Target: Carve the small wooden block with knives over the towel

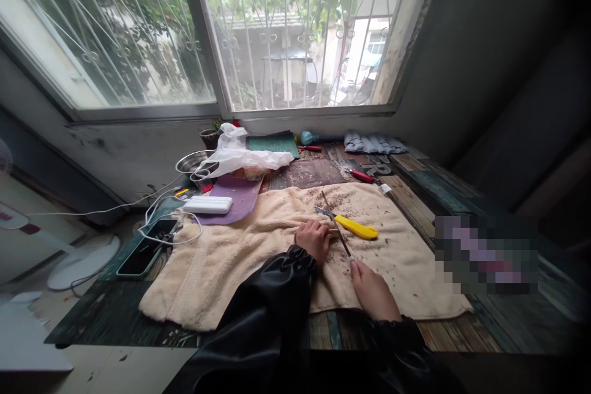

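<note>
My left hand (pixel 314 241) is closed and rests on a beige towel (pixel 207 265). From its fingers a short pale stick (pixel 333 231) pokes out to the right. Below and to the right, my right hand (pixel 375 290) grips the near end of a long, thin, dark file (pixel 340 235). The file slants up and away, crossing just by the fingertips of my left hand. Beyond it lies a yellow-handled cutter knife (pixel 356 228), its metal end passing by the file. Brown shavings are scattered on the towel around these tools.
On the left are a phone (pixel 146 249), a white power bank (pixel 207 204) with cables, and a purple mat (pixel 235 197). A white plastic bag (pixel 249 160), metal bowl (pixel 191 163) and green mat (pixel 273 145) sit farther back. A red-handled tool (pixel 362 176) lies beyond the towel.
</note>
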A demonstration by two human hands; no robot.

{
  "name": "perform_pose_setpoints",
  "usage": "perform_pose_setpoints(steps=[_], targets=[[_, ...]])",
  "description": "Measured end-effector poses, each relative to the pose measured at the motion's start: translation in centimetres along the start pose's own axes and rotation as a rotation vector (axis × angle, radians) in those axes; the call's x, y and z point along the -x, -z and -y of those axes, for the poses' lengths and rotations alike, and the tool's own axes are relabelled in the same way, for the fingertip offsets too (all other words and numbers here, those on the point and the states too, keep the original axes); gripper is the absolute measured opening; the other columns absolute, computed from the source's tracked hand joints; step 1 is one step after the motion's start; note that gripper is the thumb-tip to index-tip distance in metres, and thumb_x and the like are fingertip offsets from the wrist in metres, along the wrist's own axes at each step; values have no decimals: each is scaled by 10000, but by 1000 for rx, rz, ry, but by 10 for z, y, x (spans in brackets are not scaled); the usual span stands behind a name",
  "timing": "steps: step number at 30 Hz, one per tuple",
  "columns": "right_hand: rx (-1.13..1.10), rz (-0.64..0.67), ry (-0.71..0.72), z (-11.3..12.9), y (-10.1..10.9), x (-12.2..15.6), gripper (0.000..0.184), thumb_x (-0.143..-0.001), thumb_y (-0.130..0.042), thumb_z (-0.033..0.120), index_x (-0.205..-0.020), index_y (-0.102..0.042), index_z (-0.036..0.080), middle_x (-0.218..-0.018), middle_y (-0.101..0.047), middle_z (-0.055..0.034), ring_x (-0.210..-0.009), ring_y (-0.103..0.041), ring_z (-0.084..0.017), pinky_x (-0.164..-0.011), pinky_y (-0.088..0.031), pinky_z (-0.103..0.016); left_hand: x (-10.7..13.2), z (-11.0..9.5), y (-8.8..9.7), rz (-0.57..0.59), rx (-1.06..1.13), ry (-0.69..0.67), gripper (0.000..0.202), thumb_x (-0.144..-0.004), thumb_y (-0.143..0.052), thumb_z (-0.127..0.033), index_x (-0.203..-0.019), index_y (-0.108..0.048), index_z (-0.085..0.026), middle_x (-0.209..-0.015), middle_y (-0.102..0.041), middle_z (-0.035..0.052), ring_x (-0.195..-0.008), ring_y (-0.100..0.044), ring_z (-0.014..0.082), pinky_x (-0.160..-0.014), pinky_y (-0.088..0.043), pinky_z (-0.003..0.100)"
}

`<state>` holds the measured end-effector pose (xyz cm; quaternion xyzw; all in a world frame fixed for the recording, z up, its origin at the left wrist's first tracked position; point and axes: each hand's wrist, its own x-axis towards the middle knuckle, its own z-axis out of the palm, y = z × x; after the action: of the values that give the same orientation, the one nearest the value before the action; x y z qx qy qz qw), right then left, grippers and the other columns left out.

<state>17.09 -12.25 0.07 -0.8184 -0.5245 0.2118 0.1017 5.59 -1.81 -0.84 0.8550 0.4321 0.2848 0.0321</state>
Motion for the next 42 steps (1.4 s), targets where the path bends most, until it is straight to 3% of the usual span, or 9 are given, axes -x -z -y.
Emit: perform_pose_setpoints(steps=[8,17,25,32,38,42], targets=[[-69,-11,6,-4,-3,12,402,-817,-181,361,-822,-550,201,-786,-617,-67,-709,-533,-140,-583,-310,-208,-2,4,-5,-32,-12,-43,171,-774,-419,-309,-784,-556,-209,-773,-560,36,-785,-460,174,-702,-324,318],[-29,-43,-23,9,2,-4,416,-819,-191,370,-811,-569,196,-767,-621,-65,-683,-529,-134,-568,-297,-211,5,2,-4,-66,-7,-99,207,-788,-393,-311,-747,-573,-218,-762,-572,25,-737,-463,148,-692,-313,296],[-59,-45,34,-5,-5,11,416,-819,-187,367,-773,-566,200,-767,-620,-63,-701,-529,-133,-590,-304,-204,3,4,-2,-76,-25,-39,173,-769,-423,-301,-737,-572,-221,-750,-561,27,-764,-455,162,-688,-303,306],[5,-50,-6,11,1,-7,403,-818,-190,362,-809,-561,206,-771,-619,-65,-690,-533,-138,-575,-290,-215,4,3,-3,-74,-23,-43,189,-772,-410,-310,-713,-564,-218,-740,-561,31,-754,-460,169,-678,-302,314],[-16,-45,56,0,-2,4,420,-822,-170,352,-806,-560,196,-787,-621,-71,-717,-535,-144,-580,-290,-216,1,2,-3,-98,-39,8,161,-761,-427,-303,-737,-562,-218,-746,-564,26,-773,-457,174,-690,-293,325],[7,-36,20,4,0,-6,405,-820,-196,346,-806,-569,187,-793,-619,-78,-725,-535,-149,-596,-293,-218,3,2,-3,-83,-30,-28,163,-764,-425,-306,-717,-557,-223,-738,-563,13,-760,-457,160,-689,-289,310]])
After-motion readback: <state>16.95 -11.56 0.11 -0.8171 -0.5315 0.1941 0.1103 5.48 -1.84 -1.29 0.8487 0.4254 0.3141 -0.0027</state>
